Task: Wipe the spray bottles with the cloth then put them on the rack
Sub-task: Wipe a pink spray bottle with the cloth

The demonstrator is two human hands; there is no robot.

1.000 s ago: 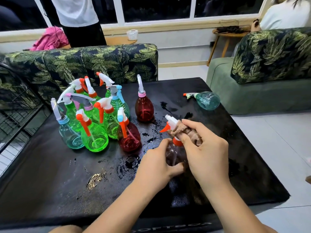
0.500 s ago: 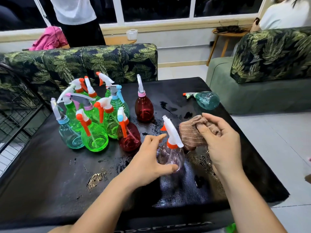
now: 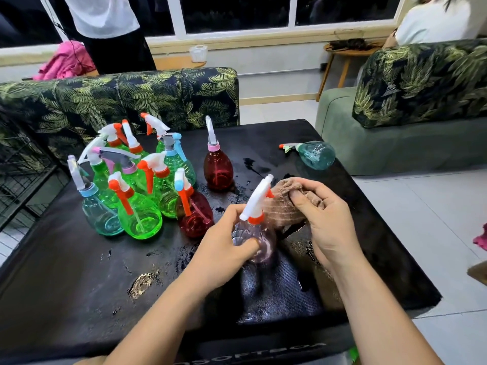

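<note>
Head view: left hand [image 3: 224,248] grips the body of a pale purple spray bottle [image 3: 257,238], upright on the black surface [image 3: 79,285]. Right hand [image 3: 326,214], just right of it, clutches a bunched brown cloth [image 3: 286,206] touching the bottle's neck. Cluster of coloured bottles [image 3: 137,180] stands beyond the left hand.

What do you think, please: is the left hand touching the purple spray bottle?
Touching. The head view shows the left hand gripping the purple spray bottle, thumb across it.

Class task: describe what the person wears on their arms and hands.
Nothing visible. The left hand and right hand are ungloved, with no rings or watch showing, and both forearms are bare down to the picture's edge; no sleeve is in view.
</note>
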